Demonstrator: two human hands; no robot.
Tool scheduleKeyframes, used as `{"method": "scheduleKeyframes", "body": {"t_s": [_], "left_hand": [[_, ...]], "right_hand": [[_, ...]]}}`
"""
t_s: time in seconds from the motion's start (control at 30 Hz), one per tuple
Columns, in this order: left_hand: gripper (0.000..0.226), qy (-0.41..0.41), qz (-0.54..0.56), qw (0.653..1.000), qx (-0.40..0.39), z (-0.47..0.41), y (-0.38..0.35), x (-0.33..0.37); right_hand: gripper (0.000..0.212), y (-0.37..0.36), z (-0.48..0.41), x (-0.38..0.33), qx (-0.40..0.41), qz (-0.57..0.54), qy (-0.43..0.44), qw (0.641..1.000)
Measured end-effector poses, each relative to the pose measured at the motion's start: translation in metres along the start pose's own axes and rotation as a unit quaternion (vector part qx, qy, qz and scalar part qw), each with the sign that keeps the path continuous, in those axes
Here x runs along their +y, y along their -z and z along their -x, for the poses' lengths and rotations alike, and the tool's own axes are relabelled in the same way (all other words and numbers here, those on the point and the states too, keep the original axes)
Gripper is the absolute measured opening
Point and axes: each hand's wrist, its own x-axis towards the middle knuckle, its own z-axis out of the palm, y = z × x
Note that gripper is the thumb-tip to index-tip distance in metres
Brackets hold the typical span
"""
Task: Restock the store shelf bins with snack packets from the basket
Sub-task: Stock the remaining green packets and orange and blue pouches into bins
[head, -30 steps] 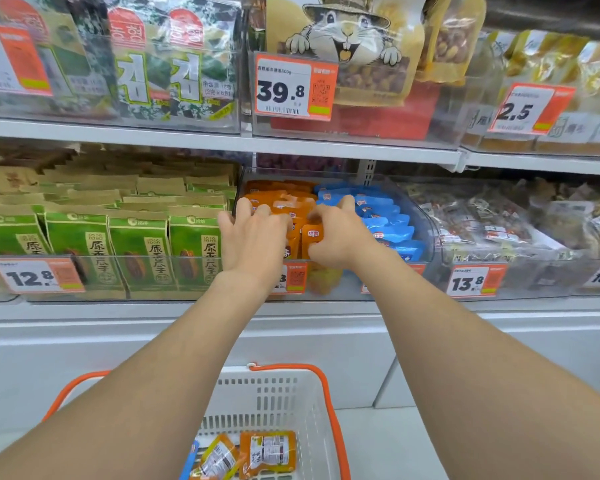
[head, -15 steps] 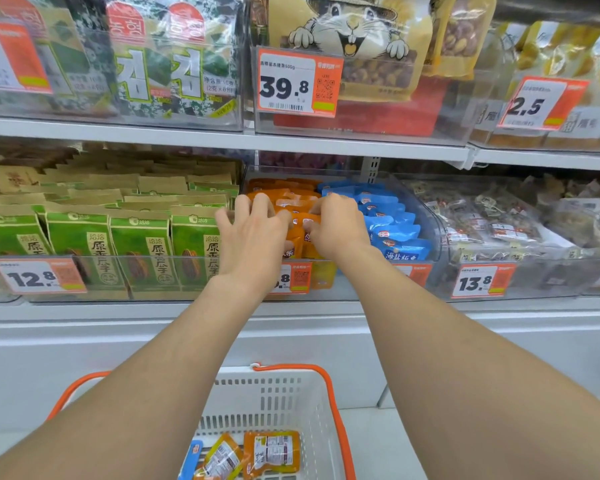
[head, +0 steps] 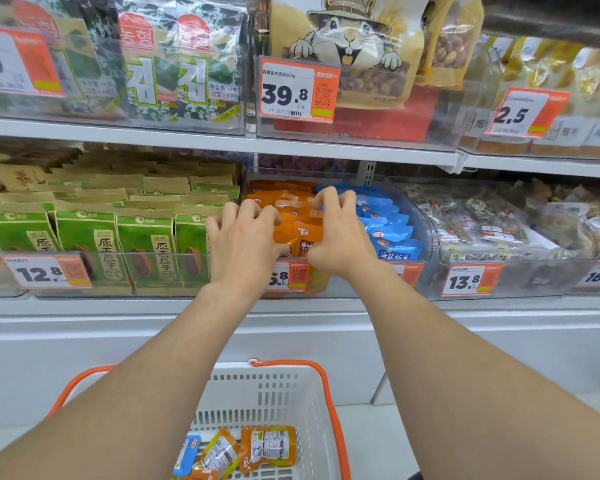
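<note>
A clear shelf bin (head: 427,220) holds a row of orange snack packets (head: 284,199) on its left side and blue snack packets (head: 388,232) on its right. Both my hands are inside it. My left hand (head: 243,244) curls its fingers over the front orange packets, thumb low at the front. My right hand (head: 338,237) grips the same orange row from the right, its fingertips hooked over packets farther back. Below, a white basket (head: 278,386) with orange handles holds an orange packet (head: 267,448), a yellow one (head: 222,452) and a blue one (head: 189,452).
Green seed packs (head: 84,244) fill the bin to the left. Clear bags of mixed snacks (head: 492,223) fill the bin to the right. The upper shelf (head: 222,142) carries seaweed packs and nut bags close above. Price tags line the bin fronts.
Both hands stayed in the bin on the orange row. Their fingers curled further over the packets, and my right fingertips reached a little farther back.
</note>
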Motion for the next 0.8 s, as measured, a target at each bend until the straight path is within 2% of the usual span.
{"method": "scheduleKeyframes", "body": {"t_s": [0.13,0.27,0.33,0.43,0.57,0.67,0.73,0.8], "left_hand": [[0.037,-0.012,0.034,0.999,-0.002,0.007,0.008,-0.003],[0.033,-0.016,0.041,0.999,-0.007,0.013,0.011,-0.009],[0.032,-0.020,0.042,0.999,-0.008,0.014,0.012,-0.011],[0.028,-0.040,0.056,0.997,-0.026,0.015,0.015,-0.013],[0.031,-0.037,0.076,0.989,-0.119,0.019,0.017,-0.017],[0.034,-0.056,0.067,0.980,-0.177,0.022,0.019,-0.021],[0.031,-0.063,0.059,0.971,-0.225,0.024,0.021,-0.025],[0.025,-0.059,0.051,0.952,-0.295,0.028,0.021,-0.032]], "right_hand": [[0.067,0.007,0.005,-0.002,-0.022,-0.016,-0.004,1.000],[0.062,0.006,0.002,-0.006,-0.046,0.050,-0.031,0.997],[0.057,0.004,-0.002,-0.008,-0.039,0.079,-0.042,0.995],[0.052,0.002,-0.004,-0.008,-0.025,0.060,-0.031,0.997],[0.054,0.007,0.001,-0.002,-0.045,0.040,-0.034,0.998],[0.051,0.008,0.006,-0.002,-0.001,0.119,0.008,0.993],[0.039,0.008,0.010,-0.007,0.061,0.147,0.065,0.985],[0.024,0.012,0.018,-0.023,0.072,0.121,0.110,0.984]]}}
